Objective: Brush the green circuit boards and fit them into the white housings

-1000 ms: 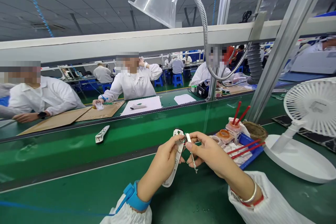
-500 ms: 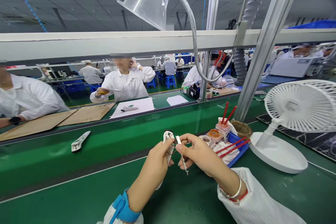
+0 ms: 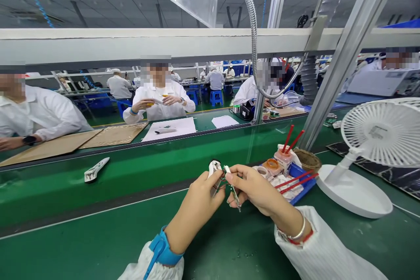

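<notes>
My left hand (image 3: 197,208) is closed round a long white plastic housing (image 3: 214,169), held upright over the green bench. Its top end shows above my fingers. My right hand (image 3: 254,190) pinches a small white part with thin wires (image 3: 227,169) against the top of the housing, and metal tweezers (image 3: 235,194) hang down from the same fingers. The two hands touch at the housing. A blue strap is on my left wrist, and a silver bangle with a red band on my right.
A blue tray (image 3: 303,183) with tape rolls and red sticks lies right of my hands. A white desk fan (image 3: 377,140) stands further right. Another white housing (image 3: 95,169) lies on the conveyor belt at left. A clear hood hangs overhead. People in white coats sit opposite.
My hands have kept their hold on the housing and the small part. The white housing on the belt has travelled further left. The person opposite has lowered the raised arm.
</notes>
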Available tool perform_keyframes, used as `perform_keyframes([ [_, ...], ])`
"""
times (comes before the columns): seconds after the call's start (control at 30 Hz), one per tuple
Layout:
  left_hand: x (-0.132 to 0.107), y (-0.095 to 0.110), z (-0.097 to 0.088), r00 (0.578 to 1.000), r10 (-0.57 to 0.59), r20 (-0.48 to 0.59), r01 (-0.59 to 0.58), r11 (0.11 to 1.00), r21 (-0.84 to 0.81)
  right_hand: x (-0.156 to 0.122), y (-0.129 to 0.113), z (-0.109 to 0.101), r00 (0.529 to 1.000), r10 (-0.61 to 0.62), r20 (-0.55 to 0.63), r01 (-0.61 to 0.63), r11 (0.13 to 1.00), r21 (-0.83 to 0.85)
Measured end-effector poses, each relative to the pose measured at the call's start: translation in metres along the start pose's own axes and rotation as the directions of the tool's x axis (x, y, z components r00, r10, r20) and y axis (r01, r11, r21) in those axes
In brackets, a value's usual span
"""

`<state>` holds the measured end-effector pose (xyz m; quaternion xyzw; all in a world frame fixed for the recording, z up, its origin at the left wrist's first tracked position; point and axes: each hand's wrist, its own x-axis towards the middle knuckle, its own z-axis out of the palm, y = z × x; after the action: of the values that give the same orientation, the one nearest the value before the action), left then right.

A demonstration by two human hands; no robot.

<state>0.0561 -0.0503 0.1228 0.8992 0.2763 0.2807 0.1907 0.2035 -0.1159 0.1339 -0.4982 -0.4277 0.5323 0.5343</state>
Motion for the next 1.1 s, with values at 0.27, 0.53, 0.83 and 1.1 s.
perform_keyframes([
  [0.27, 0.001, -0.009, 0.003, 0.995, -0.052, -0.083, 0.050, 0.998, -0.029, -0.002, 0.013, 0.010, 0.987, -0.138, -0.081, 0.132, 0.988, -0.076],
  [0.53, -0.002, -0.013, 0.009, 0.991, -0.029, -0.132, 0.017, 0.996, -0.089, 0.000, 0.020, 0.015, 0.969, -0.203, -0.143, 0.169, 0.961, -0.219],
  [0.83, 0.000, 0.000, -0.002, 0.982, -0.179, 0.066, 0.190, 0.895, -0.403, 0.003, 0.017, 0.008, 0.945, -0.256, -0.203, 0.186, 0.932, -0.311],
  [1.1, 0.002, 0.003, -0.004, 0.864, -0.379, 0.332, 0.413, 0.156, -0.897, 0.002, 0.011, 0.001, 0.895, -0.375, -0.242, 0.189, 0.809, -0.557],
])
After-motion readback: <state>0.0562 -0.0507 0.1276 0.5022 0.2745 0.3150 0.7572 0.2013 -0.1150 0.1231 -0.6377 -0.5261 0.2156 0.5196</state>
